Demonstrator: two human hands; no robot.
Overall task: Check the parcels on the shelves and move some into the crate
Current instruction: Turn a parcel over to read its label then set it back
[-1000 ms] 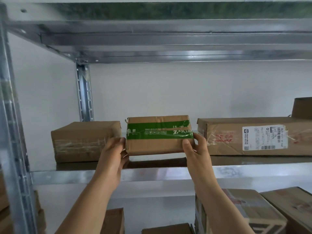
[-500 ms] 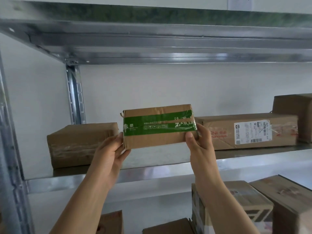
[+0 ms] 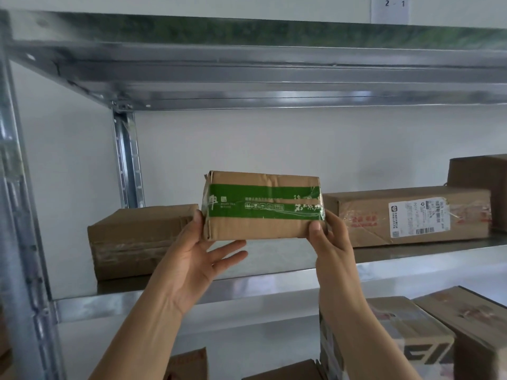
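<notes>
A brown cardboard parcel with a green tape band (image 3: 263, 223) is held in the air in front of the middle shelf (image 3: 192, 294), clear of its surface. My left hand (image 3: 197, 264) holds its left end, thumb up along the edge, with two fingers stretched out below the box. My right hand (image 3: 332, 242) pinches the right end, thumb on the front face. No crate is in view.
On the same shelf, a plain brown parcel (image 3: 137, 237) sits at the left, a long parcel with a white label (image 3: 384, 215) at the right, and another box (image 3: 480, 182) behind it. The upper shelf (image 3: 274, 72) hangs overhead. More parcels (image 3: 411, 338) lie on the shelf below.
Both hands have lifted the green-taped parcel off the shelf and drawn it up and towards me. The left hand's lower fingers have spread out below the box.
</notes>
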